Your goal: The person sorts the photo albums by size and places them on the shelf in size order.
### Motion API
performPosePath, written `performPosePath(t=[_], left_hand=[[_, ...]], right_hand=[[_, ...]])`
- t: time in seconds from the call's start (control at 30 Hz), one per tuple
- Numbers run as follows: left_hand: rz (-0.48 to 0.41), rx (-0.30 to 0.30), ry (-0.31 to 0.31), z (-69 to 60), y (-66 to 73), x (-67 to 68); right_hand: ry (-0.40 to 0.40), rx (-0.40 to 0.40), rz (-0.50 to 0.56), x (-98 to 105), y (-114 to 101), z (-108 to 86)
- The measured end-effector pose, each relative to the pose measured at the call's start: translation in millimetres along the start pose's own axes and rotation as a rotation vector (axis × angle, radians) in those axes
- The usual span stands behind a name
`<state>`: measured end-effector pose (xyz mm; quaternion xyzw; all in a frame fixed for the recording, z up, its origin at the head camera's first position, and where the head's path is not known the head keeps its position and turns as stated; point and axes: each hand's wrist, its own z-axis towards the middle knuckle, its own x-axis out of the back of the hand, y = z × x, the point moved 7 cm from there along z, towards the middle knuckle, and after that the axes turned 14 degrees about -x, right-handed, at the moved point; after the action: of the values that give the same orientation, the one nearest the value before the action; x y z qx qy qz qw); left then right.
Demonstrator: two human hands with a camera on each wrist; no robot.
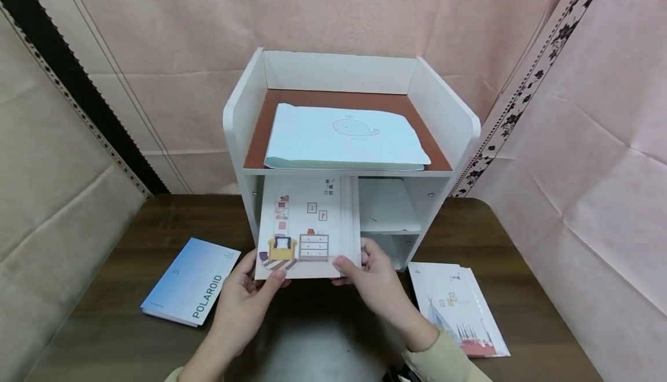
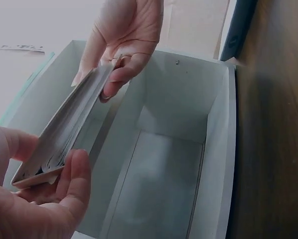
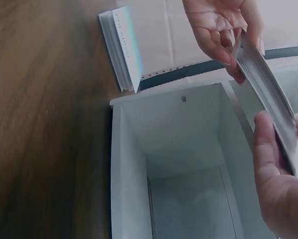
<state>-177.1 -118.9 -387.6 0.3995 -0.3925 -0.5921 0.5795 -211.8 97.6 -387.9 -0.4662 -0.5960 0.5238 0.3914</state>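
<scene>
Gripping the picture-covered book (image 1: 299, 220) from both sides, we hold its near end just outside the white shelf unit (image 1: 341, 72). Its far end meets the front edge of the top board (image 1: 333, 98) in the head view, so we cannot tell how far it enters the upper compartment (image 1: 384, 202). The left grip (image 1: 247, 295) is clamped on the near left corner; the right grip (image 1: 377, 286) is clamped on the right side, close to the near corner. Both thumbs lie on the cover.

Handling: we judge the book light, with fairly stiff covers and a softer page block (image 2: 78, 118) that can fan out. The smooth cover may slip, and its corners may crease on impact. We recommend holding both near corners, pressing covers and pages together.

Count: we have one book in hand. On the brown worktop (image 1: 130, 341) we count one blue POLAROID book (image 1: 190, 281) at left and one white book (image 1: 458, 307) at right; its offset edges may belong to a second, which we cannot confirm. One whale-printed pad (image 1: 344, 144) lies on the top board. We count one shelf unit.
</scene>
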Motion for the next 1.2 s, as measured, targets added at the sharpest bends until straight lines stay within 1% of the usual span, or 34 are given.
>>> performPosePath(t=[0.1, 0.27, 0.33, 0.57, 0.67, 0.8, 0.9, 1.0, 1.03, 1.07, 1.2], left_hand=[[0.001, 0.003, 0.017, 0.8, -0.8, 0.4], [-0.008, 0.006, 0.047, 1.6, -0.4, 1.6], [-0.021, 0.013, 0.053, 1.8, 0.1, 1.6], [-0.029, 0.056, 0.062, 5.6, 0.4, 2.1], [-0.018, 0.069, 0.067, 8.4, 0.3, 3.6], [0.01, 0.084, 0.061, 11.9, 0.9, 5.7], [0.035, 0.098, 0.046, 14.1, 0.7, 6.5], [0.035, 0.109, 0.032, 16.9, -0.4, 6.5], [0.018, 0.115, 0.028, 17.8, -1.2, 6.3], [-0.017, 0.126, 0.026, 18.6, -2.3, 5.9], [-0.2, 0.183, 0.012, 20.0, -7.9, 3.2]], right_hand=[[0.019, 0.005, 0.026, -1.4, 1.6, -2.1], [-0.01, 0.026, 0.092, -6.3, 4.7, -7.0], [-0.009, 0.037, 0.105, -7.2, 5.7, -8.1], [0.062, 0.064, 0.125, -4.7, 7.5, -9.2], [0.074, 0.052, 0.108, -4.2, 7.7, -7.9], [0.078, 0.006, 0.099, -3.1, 7.6, -4.3], [0.066, -0.024, 0.126, -2.8, 6.8, -1.4], [0.059, -0.034, 0.143, -3.0, 4.9, 0.3], [0.057, -0.034, 0.15, -3.3, 4.6, 0.8], [0.057, -0.034, 0.151, -3.8, 4.2, 1.2], [0.044, -0.035, 0.173, -7.6, 4.4, 3.7]])
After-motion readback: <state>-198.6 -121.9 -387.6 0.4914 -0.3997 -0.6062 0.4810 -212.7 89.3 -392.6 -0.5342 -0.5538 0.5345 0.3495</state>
